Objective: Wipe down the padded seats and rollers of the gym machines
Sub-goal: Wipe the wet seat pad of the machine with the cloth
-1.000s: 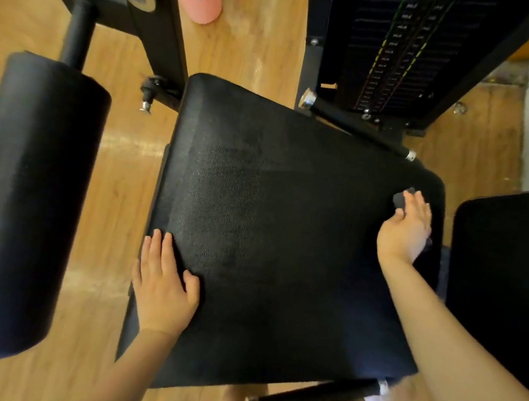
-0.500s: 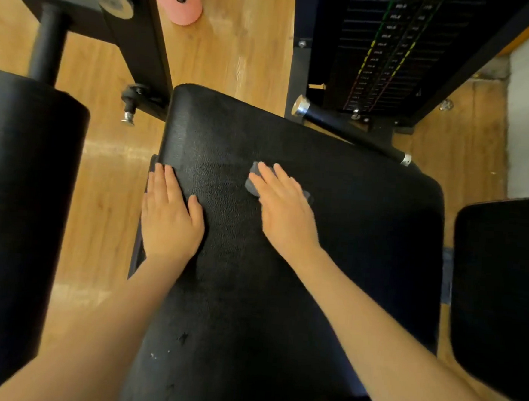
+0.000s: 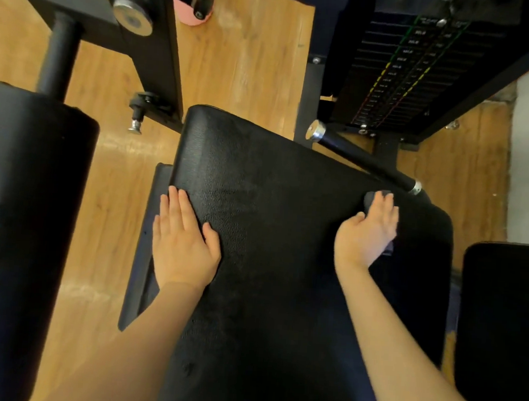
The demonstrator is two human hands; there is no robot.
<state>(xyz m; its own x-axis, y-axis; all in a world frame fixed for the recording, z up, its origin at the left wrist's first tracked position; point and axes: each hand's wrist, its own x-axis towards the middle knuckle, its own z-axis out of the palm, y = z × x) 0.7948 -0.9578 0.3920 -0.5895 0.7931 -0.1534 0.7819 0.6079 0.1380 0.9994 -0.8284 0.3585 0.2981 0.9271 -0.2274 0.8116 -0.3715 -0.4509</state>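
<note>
Padded seat (image 3: 285, 248) fills frame centre; wood floor (image 3: 108, 173) open along its left edge, handle bar (image 3: 366, 159) close above upper-right corner. Left hand (image 3: 182, 241) flat, fingers straight, on left edge. Right hand (image 3: 366, 232) flat, pressing dark cloth (image 3: 370, 199) near upper-right corner; cloth peeks past fingertips.

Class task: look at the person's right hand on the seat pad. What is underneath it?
A dark cloth pokes out past the right hand, pressed flat against the seat. Most of the cloth is covered by the hand.
</note>
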